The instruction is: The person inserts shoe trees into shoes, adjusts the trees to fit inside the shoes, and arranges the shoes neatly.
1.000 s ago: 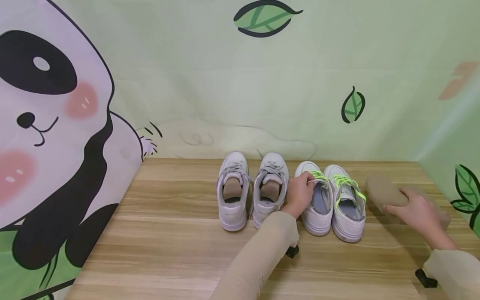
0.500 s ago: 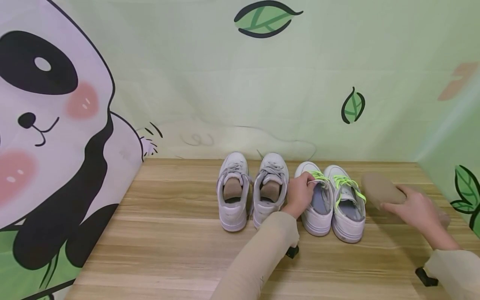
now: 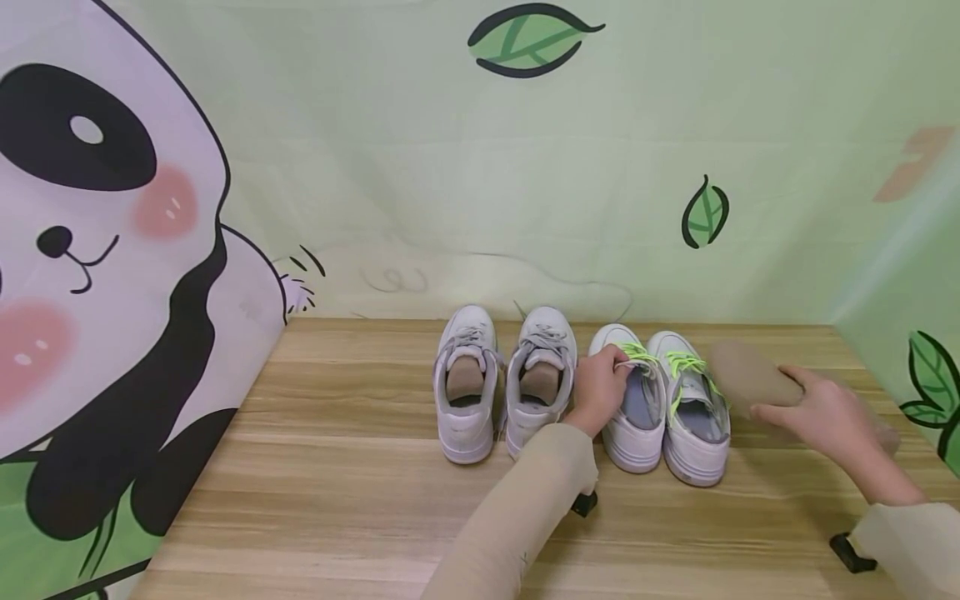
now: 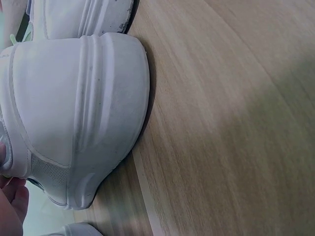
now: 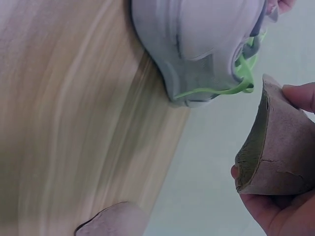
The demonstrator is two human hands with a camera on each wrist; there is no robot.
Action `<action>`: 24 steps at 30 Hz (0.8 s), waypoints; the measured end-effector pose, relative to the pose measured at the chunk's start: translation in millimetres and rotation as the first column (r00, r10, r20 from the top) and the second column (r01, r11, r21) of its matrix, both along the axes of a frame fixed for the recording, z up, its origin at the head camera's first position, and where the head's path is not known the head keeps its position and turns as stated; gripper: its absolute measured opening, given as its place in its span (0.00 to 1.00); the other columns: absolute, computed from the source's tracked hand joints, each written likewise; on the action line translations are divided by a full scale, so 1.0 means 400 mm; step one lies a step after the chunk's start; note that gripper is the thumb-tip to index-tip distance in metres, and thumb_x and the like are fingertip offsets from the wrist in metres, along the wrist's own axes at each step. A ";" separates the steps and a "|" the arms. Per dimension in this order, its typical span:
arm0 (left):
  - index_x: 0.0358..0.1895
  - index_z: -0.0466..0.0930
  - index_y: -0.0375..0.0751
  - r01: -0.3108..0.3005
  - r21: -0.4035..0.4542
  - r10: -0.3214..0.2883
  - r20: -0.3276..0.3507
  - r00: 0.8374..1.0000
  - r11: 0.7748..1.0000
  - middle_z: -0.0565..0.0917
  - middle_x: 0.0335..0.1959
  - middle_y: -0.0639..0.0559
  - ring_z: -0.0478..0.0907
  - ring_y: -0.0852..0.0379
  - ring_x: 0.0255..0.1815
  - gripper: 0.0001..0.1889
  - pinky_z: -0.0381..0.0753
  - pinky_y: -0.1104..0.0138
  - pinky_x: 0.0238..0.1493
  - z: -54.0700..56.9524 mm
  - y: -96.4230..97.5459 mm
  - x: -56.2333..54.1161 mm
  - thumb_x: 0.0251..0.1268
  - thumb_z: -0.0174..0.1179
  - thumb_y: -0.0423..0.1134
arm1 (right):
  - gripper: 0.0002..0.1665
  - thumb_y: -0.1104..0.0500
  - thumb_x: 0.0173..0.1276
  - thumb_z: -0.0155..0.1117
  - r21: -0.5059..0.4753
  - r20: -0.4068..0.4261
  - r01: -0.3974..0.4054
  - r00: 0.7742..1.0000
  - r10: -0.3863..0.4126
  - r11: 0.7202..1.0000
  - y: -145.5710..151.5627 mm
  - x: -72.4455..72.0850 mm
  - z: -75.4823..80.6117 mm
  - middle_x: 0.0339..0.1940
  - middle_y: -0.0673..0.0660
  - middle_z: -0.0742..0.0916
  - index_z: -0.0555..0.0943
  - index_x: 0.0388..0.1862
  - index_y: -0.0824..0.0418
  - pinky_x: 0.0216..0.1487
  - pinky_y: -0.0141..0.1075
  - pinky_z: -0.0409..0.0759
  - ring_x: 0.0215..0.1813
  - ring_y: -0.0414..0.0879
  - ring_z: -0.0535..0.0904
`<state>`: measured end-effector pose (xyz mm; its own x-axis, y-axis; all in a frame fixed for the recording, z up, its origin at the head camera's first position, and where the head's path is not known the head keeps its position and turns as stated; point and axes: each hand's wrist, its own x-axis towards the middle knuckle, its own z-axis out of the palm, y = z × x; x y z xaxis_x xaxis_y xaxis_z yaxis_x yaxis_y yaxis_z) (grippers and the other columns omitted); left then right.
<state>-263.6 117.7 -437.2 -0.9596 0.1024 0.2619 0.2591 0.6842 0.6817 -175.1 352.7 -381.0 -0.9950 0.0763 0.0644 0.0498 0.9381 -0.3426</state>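
Note:
My left hand (image 3: pixel 602 385) pinches the upper opening of a white sneaker (image 3: pixel 632 442) with lime laces, by its tongue. That sneaker's heel (image 4: pixel 49 98) fills the left wrist view, my left fingers (image 4: pixel 15 196) at its lower left. Its mate, another white sneaker (image 3: pixel 697 458) with lime laces, stands close on its right. My right hand (image 3: pixel 828 417) grips a brown insole (image 3: pixel 750 375) above the boards, its front end pointing at the right-hand sneaker. The right wrist view shows the insole (image 5: pixel 290 152) bent into a curve between thumb and fingers.
Two white sneakers with grey laces, a left one (image 3: pixel 465 433) and a right one (image 3: pixel 542 387), stand to the left, brown insoles inside. A second loose brown insole (image 5: pixel 113 221) lies on the wooden boards (image 3: pixel 360 500). A printed panda wall (image 3: pixel 390 167) closes the back.
My right hand has shifted a little left with the brown insole, whose front end now overlaps the right lime-laced sneaker's edge. My left hand has stayed at the other sneaker.

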 end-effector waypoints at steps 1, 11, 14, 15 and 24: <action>0.32 0.77 0.51 -0.001 0.001 0.001 0.001 1.000 1.000 0.81 0.26 0.61 0.75 0.64 0.28 0.04 0.69 0.76 0.29 0.000 0.000 0.000 0.57 0.57 0.45 | 0.51 0.38 0.50 0.62 0.001 0.000 -0.004 1.000 0.004 1.000 -0.003 0.001 0.001 0.52 0.80 0.70 0.61 0.60 0.73 0.40 0.61 0.65 0.49 0.74 0.66; 0.30 0.77 0.51 -0.007 -0.007 0.007 -0.018 1.000 1.000 0.82 0.27 0.60 0.77 0.62 0.29 0.04 0.70 0.74 0.29 0.001 0.000 0.001 0.56 0.58 0.44 | 0.51 0.37 0.50 0.61 0.035 0.024 -0.049 0.999 0.048 0.998 -0.024 0.004 0.022 0.51 0.81 0.70 0.62 0.60 0.73 0.41 0.60 0.67 0.48 0.74 0.67; 0.30 0.77 0.50 -0.007 -0.006 0.007 -0.015 1.000 1.000 0.82 0.27 0.59 0.77 0.62 0.29 0.04 0.70 0.74 0.29 0.003 -0.001 0.002 0.56 0.58 0.44 | 0.50 0.38 0.50 0.62 0.022 0.028 -0.070 0.997 0.069 0.997 -0.029 0.006 0.025 0.51 0.81 0.71 0.62 0.59 0.74 0.40 0.59 0.68 0.48 0.74 0.68; 0.30 0.77 0.50 -0.007 -0.006 0.007 -0.015 1.000 1.000 0.82 0.27 0.59 0.77 0.62 0.29 0.04 0.70 0.74 0.29 0.004 -0.001 0.002 0.56 0.58 0.44 | 0.50 0.38 0.50 0.62 0.020 0.028 -0.075 0.997 0.075 0.997 -0.032 0.007 0.027 0.50 0.81 0.71 0.62 0.59 0.74 0.40 0.59 0.69 0.48 0.74 0.69; 0.31 0.77 0.50 0.005 -0.007 -0.005 -0.012 1.000 1.000 0.82 0.27 0.59 0.76 0.63 0.28 0.04 0.69 0.75 0.29 0.003 -0.002 0.003 0.57 0.57 0.44 | 0.51 0.38 0.48 0.64 0.003 0.022 -0.103 0.994 0.103 0.995 -0.056 0.018 0.041 0.49 0.81 0.73 0.64 0.59 0.74 0.35 0.54 0.71 0.45 0.70 0.72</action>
<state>-262.3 117.1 -436.1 -0.9560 0.1093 0.2724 0.2706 0.6877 0.6737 -167.9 330.3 -364.4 -0.9987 -0.0266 0.0423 -0.0394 0.9402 -0.3384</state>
